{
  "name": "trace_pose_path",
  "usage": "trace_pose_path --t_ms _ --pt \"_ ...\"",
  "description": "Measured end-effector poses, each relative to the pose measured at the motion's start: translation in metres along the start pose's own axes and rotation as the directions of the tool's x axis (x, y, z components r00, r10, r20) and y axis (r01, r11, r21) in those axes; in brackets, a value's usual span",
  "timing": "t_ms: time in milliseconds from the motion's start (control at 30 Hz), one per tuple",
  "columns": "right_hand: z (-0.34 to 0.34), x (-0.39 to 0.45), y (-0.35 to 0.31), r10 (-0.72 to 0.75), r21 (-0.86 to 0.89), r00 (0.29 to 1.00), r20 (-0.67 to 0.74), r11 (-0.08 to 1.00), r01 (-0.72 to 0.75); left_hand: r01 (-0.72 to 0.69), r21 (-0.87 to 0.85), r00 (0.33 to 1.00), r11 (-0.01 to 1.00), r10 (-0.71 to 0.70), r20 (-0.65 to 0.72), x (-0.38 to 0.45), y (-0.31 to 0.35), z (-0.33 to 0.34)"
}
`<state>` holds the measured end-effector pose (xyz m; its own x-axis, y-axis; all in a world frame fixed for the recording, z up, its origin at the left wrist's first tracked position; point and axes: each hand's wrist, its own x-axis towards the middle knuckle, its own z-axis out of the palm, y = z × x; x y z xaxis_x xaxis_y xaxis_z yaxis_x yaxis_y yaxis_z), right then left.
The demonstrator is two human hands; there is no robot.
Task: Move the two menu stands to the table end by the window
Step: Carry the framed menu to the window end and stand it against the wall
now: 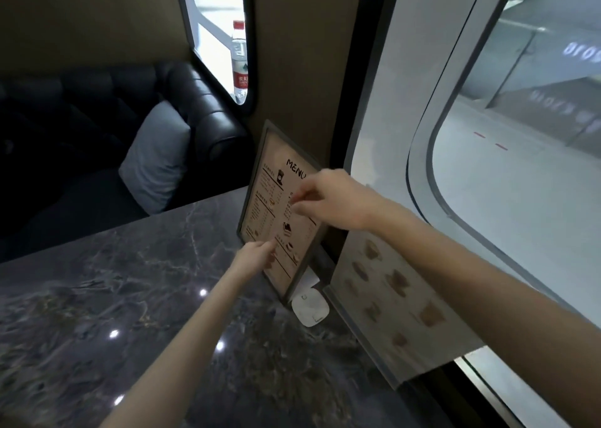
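A framed menu stand [271, 206] headed "MENU" stands upright at the window end of the dark marble table [97, 314], against the wall. My left hand [255, 255] is on its lower left edge with the fingers laid on the front face. My right hand [328, 200] grips its upper right edge, fingers curled over the face. The second menu stand [393, 301], showing pictures of drinks, stands just to the right along the window, partly under my right forearm.
A small white square object [309, 307] lies on the table at the foot of the first stand. A black sofa [201, 109] with a grey cushion [156, 164] is beyond the table. A water bottle [240, 60] stands on the far window ledge.
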<state>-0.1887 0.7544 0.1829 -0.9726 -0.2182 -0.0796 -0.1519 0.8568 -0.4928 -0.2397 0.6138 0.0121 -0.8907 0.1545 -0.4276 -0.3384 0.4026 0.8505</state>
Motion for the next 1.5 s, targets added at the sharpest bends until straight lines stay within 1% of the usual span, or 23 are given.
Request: trace_pose_path --t_ms 100,167,233,333,433,533,633,767,833,900,1033,1100,1200,1267,1333,1400,1433,1500 --pt "-0.025 -0.002 0.001 -0.062 -0.052 0.997 -0.048 0.997 0.059 0.067 -0.034 0.997 0.997 -0.065 0.052 -0.009 -0.001 0.005" --pt "-0.036 0.000 0.007 -0.066 -0.106 0.996 -0.057 0.993 0.059 0.128 -0.108 0.991 0.986 -0.123 0.060 -0.014 -0.005 0.010" --pt "-0.040 0.005 0.015 -0.042 -0.128 0.997 -0.070 0.991 0.033 0.158 -0.188 0.986 0.969 -0.146 0.077 -0.018 -0.013 0.014" --pt "-0.036 0.012 0.028 0.058 -0.070 0.995 -0.086 0.995 -0.064 0.216 -0.337 0.976 0.917 -0.195 0.096 -0.012 -0.028 0.024" --pt "-0.030 0.019 0.039 0.155 0.013 0.987 -0.047 0.988 -0.154 0.210 -0.501 0.978 0.840 -0.176 0.116 -0.004 -0.040 0.035" --pt "-0.031 0.025 0.044 0.181 0.109 0.983 0.044 0.977 -0.185 0.196 -0.668 0.981 0.718 -0.148 0.128 -0.003 -0.042 0.045" --pt "-0.029 0.030 0.050 0.185 0.237 0.975 0.124 0.949 -0.210 0.149 -0.734 0.988 0.663 -0.132 0.081 -0.003 -0.040 0.052" --pt "-0.026 0.038 0.056 0.197 0.290 0.973 0.117 0.931 -0.223 0.077 -0.758 0.993 0.648 -0.116 0.001 0.001 -0.050 0.062" --pt "-0.030 0.040 0.058 0.189 0.319 0.970 0.151 0.920 -0.229 0.049 -0.739 0.993 0.671 -0.116 -0.039 0.001 -0.054 0.067" --pt "-0.033 0.042 0.060 0.181 0.359 0.965 0.189 0.902 -0.239 0.031 -0.739 0.992 0.673 -0.109 -0.059 -0.002 -0.054 0.070" --pt "-0.031 0.046 0.061 0.210 0.384 0.965 0.155 0.887 -0.255 0.002 -0.693 0.991 0.721 -0.092 -0.093 -0.001 -0.053 0.076" --pt "-0.029 0.046 0.061 0.214 0.382 0.967 0.135 0.890 -0.250 0.011 -0.692 0.989 0.722 -0.109 -0.098 -0.002 -0.057 0.079" --pt "-0.026 0.045 0.066 0.199 0.395 0.973 0.118 0.889 -0.230 0.034 -0.727 0.981 0.686 -0.161 -0.107 0.005 -0.067 0.079" --pt "-0.027 0.044 0.070 0.201 0.403 0.973 0.110 0.886 -0.229 0.054 -0.714 0.984 0.699 -0.159 -0.081 0.007 -0.065 0.081" --pt "-0.030 0.045 0.074 0.200 0.408 0.975 0.100 0.885 -0.224 0.098 -0.736 0.985 0.670 -0.172 -0.025 0.008 -0.058 0.083" --pt "-0.033 0.047 0.077 0.199 0.385 0.976 0.084 0.897 -0.216 0.066 -0.710 0.983 0.701 -0.167 -0.073 0.009 -0.051 0.086" --pt "-0.034 0.048 0.078 0.202 0.370 0.976 0.074 0.904 -0.215 0.061 -0.711 0.981 0.701 -0.173 -0.086 0.009 -0.049 0.087" --pt "-0.036 0.050 0.080 0.212 0.350 0.975 0.064 0.910 -0.221 0.088 -0.709 0.978 0.699 -0.195 -0.070 0.009 -0.047 0.089"
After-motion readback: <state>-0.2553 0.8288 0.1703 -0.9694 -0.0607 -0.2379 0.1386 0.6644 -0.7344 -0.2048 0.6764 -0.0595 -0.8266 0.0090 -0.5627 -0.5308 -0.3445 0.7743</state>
